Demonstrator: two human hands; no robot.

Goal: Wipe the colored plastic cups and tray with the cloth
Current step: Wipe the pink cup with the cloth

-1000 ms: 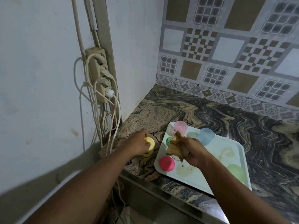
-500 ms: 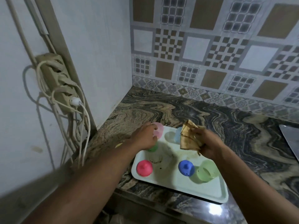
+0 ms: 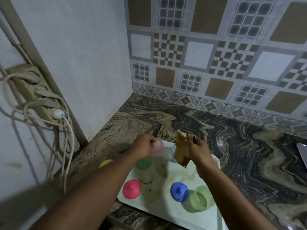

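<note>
A pale green tray [image 3: 167, 211] lies on the marble counter, smeared with brown stains. My left hand [image 3: 144, 147] grips a light pink cup [image 3: 158, 147] at the tray's far left corner. My right hand [image 3: 198, 151] holds a crumpled tan cloth [image 3: 181, 149] just above the tray. On the tray stand a green cup [image 3: 144, 164], a red cup [image 3: 131, 188], a dark blue cup [image 3: 179, 192] and a light green cup [image 3: 200, 200]. A light blue cup [image 3: 172, 151] is mostly hidden behind the cloth. A yellow cup [image 3: 105, 163] sits on the counter left of the tray.
The marble counter [image 3: 191, 120] runs back to a tiled wall. A power strip [image 3: 33, 92] with hanging white cables is on the left wall. A metal edge [image 3: 303, 153] shows at the far right. The tray overhangs the counter's front edge.
My left hand left the yellow cup on the counter and took hold of the pink cup. My right hand lifted the cloth off the tray. The camera view shifted right.
</note>
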